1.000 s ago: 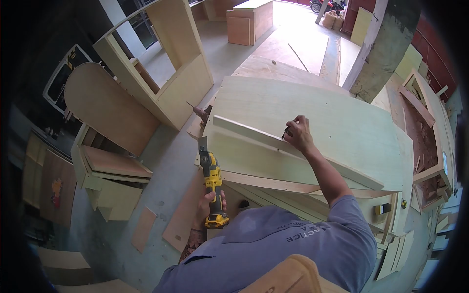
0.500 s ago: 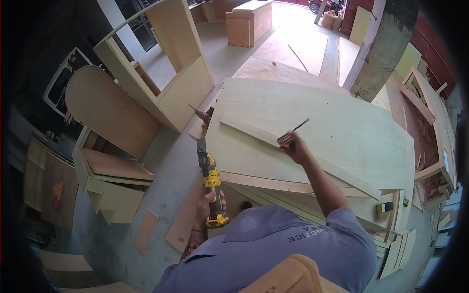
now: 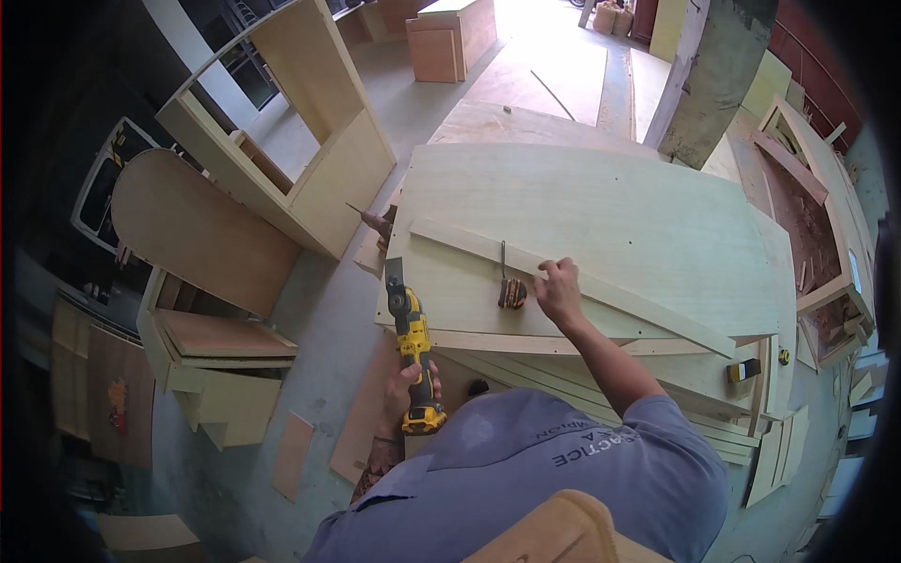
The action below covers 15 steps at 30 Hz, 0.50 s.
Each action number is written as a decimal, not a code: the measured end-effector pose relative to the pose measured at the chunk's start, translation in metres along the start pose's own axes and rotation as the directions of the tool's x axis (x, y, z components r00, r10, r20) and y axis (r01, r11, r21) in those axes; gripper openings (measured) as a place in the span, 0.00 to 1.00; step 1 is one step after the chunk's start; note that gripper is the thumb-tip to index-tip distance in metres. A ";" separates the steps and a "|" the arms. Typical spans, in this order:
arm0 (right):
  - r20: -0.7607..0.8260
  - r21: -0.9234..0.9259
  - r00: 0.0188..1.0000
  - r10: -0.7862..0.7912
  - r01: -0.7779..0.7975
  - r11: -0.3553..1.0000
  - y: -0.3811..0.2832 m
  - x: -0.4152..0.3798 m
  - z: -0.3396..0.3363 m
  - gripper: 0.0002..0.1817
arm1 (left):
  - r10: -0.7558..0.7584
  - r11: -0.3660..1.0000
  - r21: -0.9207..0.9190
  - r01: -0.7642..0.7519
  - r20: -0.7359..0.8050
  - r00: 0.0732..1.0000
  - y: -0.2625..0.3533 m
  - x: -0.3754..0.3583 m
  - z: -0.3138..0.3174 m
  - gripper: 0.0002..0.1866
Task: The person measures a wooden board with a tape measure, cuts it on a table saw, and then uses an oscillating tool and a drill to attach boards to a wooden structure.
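My left hand (image 3: pixel 399 387) is wrapped around the body of a yellow-and-black cordless oscillating multi-tool (image 3: pixel 409 327). Its flat blade points away from me, by the left edge of a pale plywood panel (image 3: pixel 563 192). My right hand (image 3: pixel 559 291) is over the panel with its fingers loosely bent and apart, holding nothing. Just left of it lies a screwdriver (image 3: pixel 511 293) with a striped orange-and-black handle, its shaft pointing away. A long, narrow wooden strip (image 3: pixel 638 308) runs diagonally across the panel, passing under or beside my right fingertips; contact cannot be made out.
A power drill (image 3: pixel 377 221) sits beyond the panel's left edge. A paintbrush (image 3: pixel 743 371) and a small yellow-and-black item (image 3: pixel 784 357) lie at the right. A concrete post (image 3: pixel 723 84) stands behind. Unfinished wooden cabinets (image 3: pixel 211 375) are at left, with a wooden frame (image 3: pixel 826 244) at right.
My right hand has let go of the screwdriver, which now lies on the panel to its left. My left hand keeps its hold on the multi-tool. The view has shifted slightly.
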State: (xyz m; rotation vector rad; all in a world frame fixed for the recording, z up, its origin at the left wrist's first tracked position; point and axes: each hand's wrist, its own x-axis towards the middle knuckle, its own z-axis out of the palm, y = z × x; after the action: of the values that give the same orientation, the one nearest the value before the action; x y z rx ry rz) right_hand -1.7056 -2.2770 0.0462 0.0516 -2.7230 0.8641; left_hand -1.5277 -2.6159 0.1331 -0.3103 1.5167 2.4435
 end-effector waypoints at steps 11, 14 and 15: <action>0.111 -0.280 0.991 -0.074 0.102 0.954 0.100 0.048 -0.059 0.32 | -0.021 1.000 -0.007 0.022 0.170 0.985 -0.021 0.072 0.024 0.29; -0.055 -0.314 0.991 -0.121 0.098 0.944 0.094 0.073 -0.094 0.34 | -0.012 0.991 -0.129 0.037 0.189 0.982 -0.050 0.116 0.049 0.26; -0.110 -0.310 0.979 -0.169 0.128 0.942 0.094 0.077 -0.103 0.36 | 0.005 0.994 -0.111 0.015 0.172 0.985 -0.057 0.127 0.059 0.25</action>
State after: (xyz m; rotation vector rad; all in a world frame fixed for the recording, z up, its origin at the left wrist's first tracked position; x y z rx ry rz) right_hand -1.7643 -2.1371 0.0958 0.1296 -2.6496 0.3877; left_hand -1.6329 -2.5264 0.0711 -0.1191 1.3097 2.4842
